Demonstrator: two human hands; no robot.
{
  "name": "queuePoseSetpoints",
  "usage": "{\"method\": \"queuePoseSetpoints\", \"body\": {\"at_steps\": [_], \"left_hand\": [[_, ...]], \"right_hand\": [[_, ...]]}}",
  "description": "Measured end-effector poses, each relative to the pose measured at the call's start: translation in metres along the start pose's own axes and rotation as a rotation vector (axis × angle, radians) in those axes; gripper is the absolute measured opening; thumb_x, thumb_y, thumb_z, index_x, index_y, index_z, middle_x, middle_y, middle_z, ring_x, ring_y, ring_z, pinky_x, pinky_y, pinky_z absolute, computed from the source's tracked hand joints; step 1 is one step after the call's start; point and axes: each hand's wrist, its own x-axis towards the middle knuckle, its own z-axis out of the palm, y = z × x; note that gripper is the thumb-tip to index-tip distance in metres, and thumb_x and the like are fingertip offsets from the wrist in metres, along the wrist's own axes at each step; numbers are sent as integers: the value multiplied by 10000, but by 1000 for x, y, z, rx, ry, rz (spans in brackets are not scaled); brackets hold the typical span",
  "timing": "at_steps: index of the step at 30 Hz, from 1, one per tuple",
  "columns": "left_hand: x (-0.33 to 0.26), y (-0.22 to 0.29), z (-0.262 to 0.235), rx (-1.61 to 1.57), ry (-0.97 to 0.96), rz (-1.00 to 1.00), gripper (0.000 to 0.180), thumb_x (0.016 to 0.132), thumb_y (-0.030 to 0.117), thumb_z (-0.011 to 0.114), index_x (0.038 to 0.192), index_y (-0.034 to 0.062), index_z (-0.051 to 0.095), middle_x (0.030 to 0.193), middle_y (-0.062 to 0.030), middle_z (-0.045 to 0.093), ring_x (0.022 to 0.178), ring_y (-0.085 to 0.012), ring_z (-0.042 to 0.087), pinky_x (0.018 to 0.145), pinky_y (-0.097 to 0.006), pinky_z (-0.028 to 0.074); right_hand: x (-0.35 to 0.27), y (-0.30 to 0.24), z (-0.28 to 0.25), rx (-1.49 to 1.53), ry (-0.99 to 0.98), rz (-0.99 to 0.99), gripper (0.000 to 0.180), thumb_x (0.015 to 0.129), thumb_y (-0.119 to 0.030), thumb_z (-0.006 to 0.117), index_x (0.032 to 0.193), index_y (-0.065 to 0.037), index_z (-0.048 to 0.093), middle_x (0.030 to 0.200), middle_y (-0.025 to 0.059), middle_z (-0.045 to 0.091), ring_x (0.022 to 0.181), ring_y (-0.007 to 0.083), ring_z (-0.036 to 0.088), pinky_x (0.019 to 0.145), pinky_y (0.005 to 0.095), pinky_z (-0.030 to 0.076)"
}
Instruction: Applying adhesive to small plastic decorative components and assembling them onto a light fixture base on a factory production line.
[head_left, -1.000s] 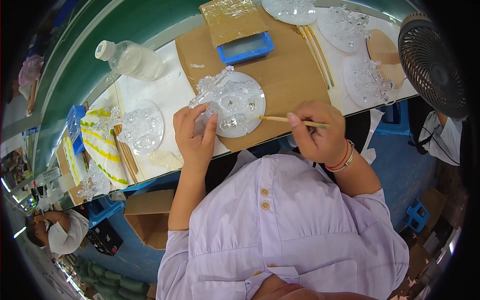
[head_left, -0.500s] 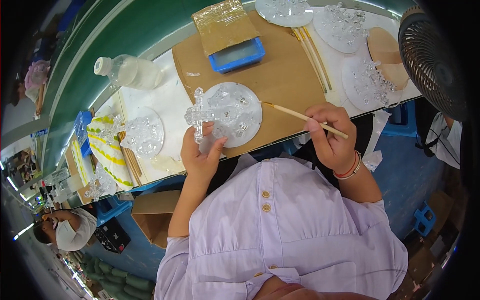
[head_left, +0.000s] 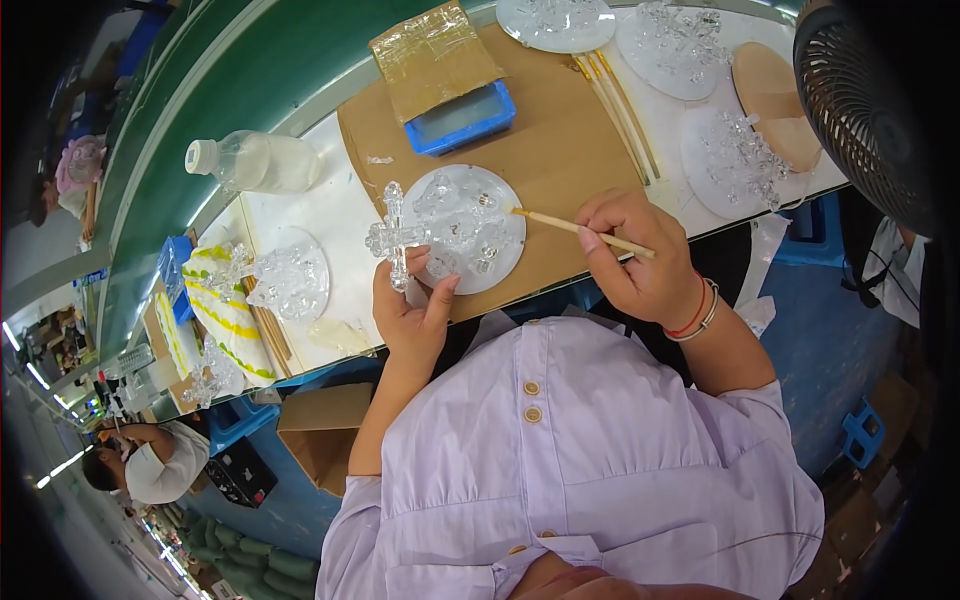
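Right hand [head_left: 640,250] pinched on a slim brush [head_left: 550,221], its tip now at the white disc's [head_left: 513,250] right rim.
Half a second ago the tip stood just outside; now it is nearer the clear pieces [head_left: 450,200] there. The disc rests on brown cardboard [head_left: 570,120]. Left hand [head_left: 412,318], fingers pointing away, meets a clear cross [head_left: 396,236]; whether gripping it, I cannot tell.

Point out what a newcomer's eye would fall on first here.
Probably the clear cross by the fingers of the left hand, at the left edge of the white disc. Next, perhaps, the brush in the right hand, its tip at the disc's right edge. The dark fan looms at the upper right.
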Motion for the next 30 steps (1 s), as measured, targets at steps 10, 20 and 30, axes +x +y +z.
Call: {"method": "queuePoseSetpoints", "body": {"at_steps": [10, 20, 30], "left_hand": [[-2, -4, 0, -8, 12, -4, 369, 741, 87, 800, 1035, 3, 594, 1068, -122, 620, 990, -242, 599, 876, -331, 463], [-2, -3, 1, -44, 13, -13, 377, 732, 66, 801, 1038, -3, 593, 1078, -123, 613, 1008, -241, 590, 890, -333, 455], [-2, 0, -1, -80, 0, -27, 371, 732, 40, 796, 1041, -5, 595, 1094, -125, 605, 1036, -240, 581, 920, -343, 446]], "right_hand": [[4, -3, 2, -30, -8, 28, 95, 830, 55, 580, 857, -11, 518, 793, 131, 617, 664, 216, 603, 593, 281, 469], [5, -3, 2, -43, 6, 16, 102, 821, 61, 582, 843, -11, 513, 760, 127, 607, 650, 213, 597, 584, 289, 465], [2, -4, 1, -1, 14, 45, 107, 811, 68, 575, 839, -11, 510, 752, 125, 599, 633, 227, 588, 573, 287, 462]]}}
